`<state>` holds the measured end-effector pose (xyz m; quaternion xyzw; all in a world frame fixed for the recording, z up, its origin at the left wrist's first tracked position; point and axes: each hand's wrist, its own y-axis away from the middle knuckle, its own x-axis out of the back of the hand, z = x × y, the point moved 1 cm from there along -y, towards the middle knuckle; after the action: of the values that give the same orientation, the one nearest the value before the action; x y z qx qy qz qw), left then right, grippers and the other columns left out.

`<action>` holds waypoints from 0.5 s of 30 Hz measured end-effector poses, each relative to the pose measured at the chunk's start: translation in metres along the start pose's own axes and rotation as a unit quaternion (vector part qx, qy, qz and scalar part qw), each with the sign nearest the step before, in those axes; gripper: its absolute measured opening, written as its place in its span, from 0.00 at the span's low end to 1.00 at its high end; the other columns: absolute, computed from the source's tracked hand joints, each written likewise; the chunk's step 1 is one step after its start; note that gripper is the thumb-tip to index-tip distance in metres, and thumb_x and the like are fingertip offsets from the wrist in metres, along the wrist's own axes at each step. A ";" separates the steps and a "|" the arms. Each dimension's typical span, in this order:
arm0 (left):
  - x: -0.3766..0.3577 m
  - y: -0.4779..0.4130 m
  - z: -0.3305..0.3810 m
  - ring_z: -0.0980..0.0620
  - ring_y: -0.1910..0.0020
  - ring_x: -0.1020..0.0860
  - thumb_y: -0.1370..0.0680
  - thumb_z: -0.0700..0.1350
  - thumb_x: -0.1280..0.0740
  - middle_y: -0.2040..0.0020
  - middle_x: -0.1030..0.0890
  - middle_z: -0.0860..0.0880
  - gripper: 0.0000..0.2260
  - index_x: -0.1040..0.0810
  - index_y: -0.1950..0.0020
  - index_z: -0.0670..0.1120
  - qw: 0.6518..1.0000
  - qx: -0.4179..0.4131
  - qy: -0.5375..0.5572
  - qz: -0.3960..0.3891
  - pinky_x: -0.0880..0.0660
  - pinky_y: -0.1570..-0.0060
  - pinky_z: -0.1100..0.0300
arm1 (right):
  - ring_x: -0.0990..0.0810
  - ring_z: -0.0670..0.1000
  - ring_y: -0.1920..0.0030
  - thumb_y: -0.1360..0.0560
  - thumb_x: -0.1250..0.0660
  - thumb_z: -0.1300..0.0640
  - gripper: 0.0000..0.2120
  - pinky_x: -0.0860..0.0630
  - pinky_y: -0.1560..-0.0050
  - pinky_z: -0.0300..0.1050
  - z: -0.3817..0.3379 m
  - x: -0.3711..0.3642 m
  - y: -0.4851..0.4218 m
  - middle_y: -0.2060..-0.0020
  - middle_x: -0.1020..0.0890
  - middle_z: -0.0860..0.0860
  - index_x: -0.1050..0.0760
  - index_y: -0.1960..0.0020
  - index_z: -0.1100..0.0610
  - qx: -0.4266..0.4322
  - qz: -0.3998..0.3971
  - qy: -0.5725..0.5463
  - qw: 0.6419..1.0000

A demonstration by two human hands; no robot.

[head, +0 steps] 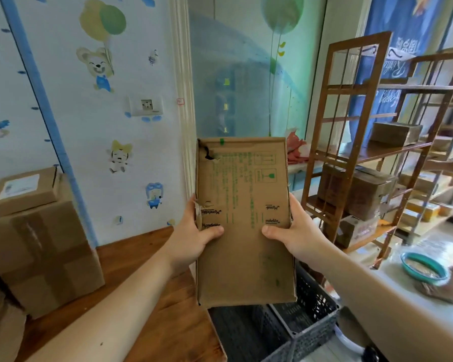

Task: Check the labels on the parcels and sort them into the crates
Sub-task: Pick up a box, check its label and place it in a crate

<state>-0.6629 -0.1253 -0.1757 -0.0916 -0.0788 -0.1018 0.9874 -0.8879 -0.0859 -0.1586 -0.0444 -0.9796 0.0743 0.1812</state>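
Note:
I hold a flat brown cardboard parcel (243, 231) upright in front of me, its face printed in green text and torn at the upper left. My left hand (194, 236) grips its left edge with the thumb across the front. My right hand (290, 231) grips the right edge the same way. Below the parcel stands a dark grey plastic crate (311, 322), partly hidden by the parcel. No address label shows on the side facing me.
A wooden table (147, 283) at the left carries a large taped box (42, 257) with a smaller labelled box (21, 192) on top. Wooden shelves (364, 152) with more boxes stand at the right. A teal bowl (424, 267) lies on the floor.

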 end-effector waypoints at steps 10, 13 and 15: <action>-0.002 -0.097 -0.042 0.57 0.41 0.23 0.23 0.40 0.30 0.36 0.23 0.52 0.37 0.47 0.21 0.53 0.999 0.031 -0.020 -0.022 0.24 0.50 0.66 | 0.21 0.44 0.42 0.27 0.26 0.61 0.35 0.25 0.36 0.57 0.043 -0.001 -0.094 0.44 0.19 0.40 0.38 0.29 0.40 -0.036 -0.007 0.009 0.999; -0.008 -0.108 -0.050 0.56 0.42 0.22 0.23 0.40 0.30 0.37 0.23 0.51 0.36 0.46 0.21 0.53 0.998 0.050 -0.014 -0.018 0.23 0.55 0.68 | 0.20 0.45 0.42 0.28 0.25 0.61 0.35 0.24 0.36 0.57 0.057 0.001 -0.112 0.44 0.18 0.41 0.37 0.30 0.39 -0.038 -0.019 0.012 0.999; -0.014 -0.114 -0.054 0.56 0.43 0.21 0.23 0.39 0.30 0.39 0.22 0.52 0.35 0.45 0.22 0.53 0.998 0.060 -0.012 -0.012 0.23 0.57 0.69 | 0.19 0.45 0.43 0.28 0.25 0.62 0.34 0.24 0.37 0.57 0.064 0.004 -0.123 0.44 0.18 0.42 0.36 0.32 0.38 -0.043 -0.026 0.005 0.999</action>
<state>-0.6932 -0.2431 -0.2119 -0.0329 -0.0975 -0.1077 0.9888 -0.9220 -0.2149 -0.1967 -0.0269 -0.9819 0.0271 0.1857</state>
